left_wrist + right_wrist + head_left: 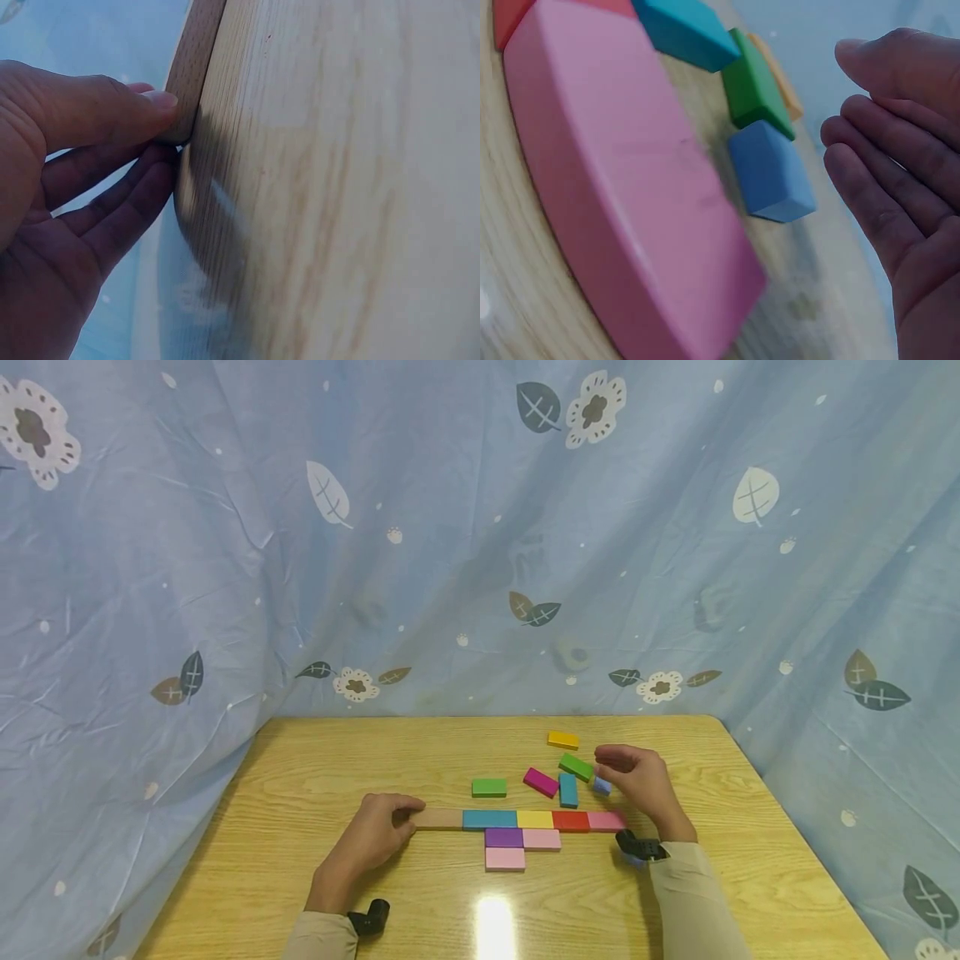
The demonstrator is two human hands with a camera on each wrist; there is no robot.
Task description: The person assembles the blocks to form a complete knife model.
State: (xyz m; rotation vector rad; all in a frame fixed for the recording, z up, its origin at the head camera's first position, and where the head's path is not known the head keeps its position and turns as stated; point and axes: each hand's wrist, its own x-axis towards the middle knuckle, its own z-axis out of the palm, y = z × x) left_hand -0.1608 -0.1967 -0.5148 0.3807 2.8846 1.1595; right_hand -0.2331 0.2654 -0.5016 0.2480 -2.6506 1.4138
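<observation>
Hands (375, 832) (639, 783): left pinching tan block (441, 819); right camera (643, 847) overlaps apparently blue block (633, 861).

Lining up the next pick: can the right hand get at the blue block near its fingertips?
Probably yes: the right hand holds nothing, and nothing shows between it and the blue block. A green block sits close on one side, but the side facing the hand looks free.

A pale-blue fabric backdrop (435, 543), printed with leaves (328, 492) and white-petalled flowers (32, 431), hangs in soft folds around a wood-grain tabletop (292, 768); a bright white glare (495, 927) marks its glossy surface.
</observation>
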